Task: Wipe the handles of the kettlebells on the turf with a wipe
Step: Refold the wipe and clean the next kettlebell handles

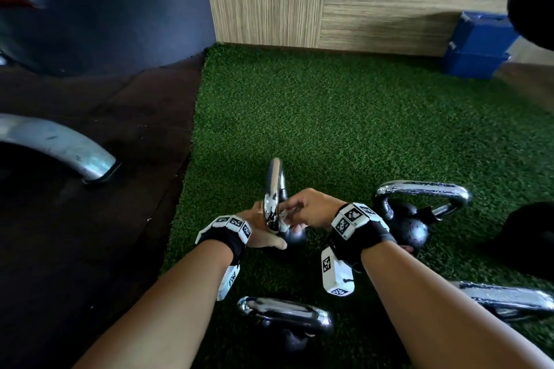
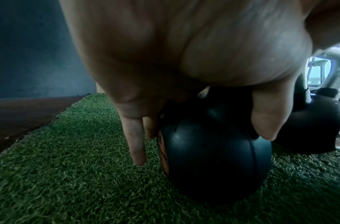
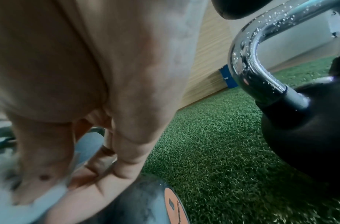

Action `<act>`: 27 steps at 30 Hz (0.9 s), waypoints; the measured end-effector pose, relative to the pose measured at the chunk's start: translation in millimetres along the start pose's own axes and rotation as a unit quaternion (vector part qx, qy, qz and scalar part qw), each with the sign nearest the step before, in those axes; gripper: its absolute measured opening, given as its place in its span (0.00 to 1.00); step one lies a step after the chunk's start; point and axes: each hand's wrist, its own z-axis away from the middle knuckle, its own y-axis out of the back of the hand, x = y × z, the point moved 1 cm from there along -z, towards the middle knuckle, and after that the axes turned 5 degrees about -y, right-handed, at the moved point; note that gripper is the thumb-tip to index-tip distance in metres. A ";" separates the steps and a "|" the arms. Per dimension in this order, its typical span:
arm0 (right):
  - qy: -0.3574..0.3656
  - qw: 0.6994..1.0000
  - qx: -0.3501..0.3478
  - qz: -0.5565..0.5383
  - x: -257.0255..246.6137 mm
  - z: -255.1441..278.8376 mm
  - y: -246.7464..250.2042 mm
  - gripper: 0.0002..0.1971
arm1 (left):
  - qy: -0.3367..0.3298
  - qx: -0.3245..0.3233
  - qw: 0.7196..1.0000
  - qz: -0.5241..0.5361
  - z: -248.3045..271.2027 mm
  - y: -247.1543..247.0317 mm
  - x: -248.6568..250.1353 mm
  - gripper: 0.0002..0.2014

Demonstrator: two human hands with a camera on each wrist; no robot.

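- Green turf (image 1: 344, 117) filled most of the head view, with a dark rubber floor (image 1: 90, 219) down the left side and wood-look wall panels (image 1: 374, 0) along the top.
- Four kettlebells sat on the turf near the bottom of the frame. Centre kettlebell (image 1: 292, 238) was the one being worked on, with its chrome handle (image 1: 274, 189) standing edge-on to the camera.
- Left hand (image 1: 259, 229) rested on the ball at the base of that handle, fingers mostly straight and pointing down in the left wrist view. Pretty sure it was just there to steady the bell so it wouldn't rock.
- Right hand (image 1: 311, 208) was curled against the handle from the right with a pale wipe (image 1: 284, 214) pinched in its grip. The wipe showed as a whitish blur at the lower left of the right wrist view, so I couldn't tell how much of the bar it covered.
- Neighbouring kettlebell's handle (image 1: 425, 193), right of centre, was covered in droplets, so I'd guess it had been sprayed and not wiped yet.
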 end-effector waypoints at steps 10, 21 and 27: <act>-0.001 0.998 -0.047 -0.032 -6.0 7.3 -1.7 0.18 | 0.016 0.003 0.997 -0.074 -4.2 -7.3 -2.4 0.49; -0.018 0.921 -0.012 -0.390 0.5 3.4 -25.4 0.18 | 0.008 0.037 0.998 -0.058 0.0 -14.5 7.0 0.38; -0.010 0.900 -0.017 -0.435 1.1 4.2 -26.1 0.12 | 0.004 0.035 0.996 -0.076 0.0 -18.9 8.0 0.48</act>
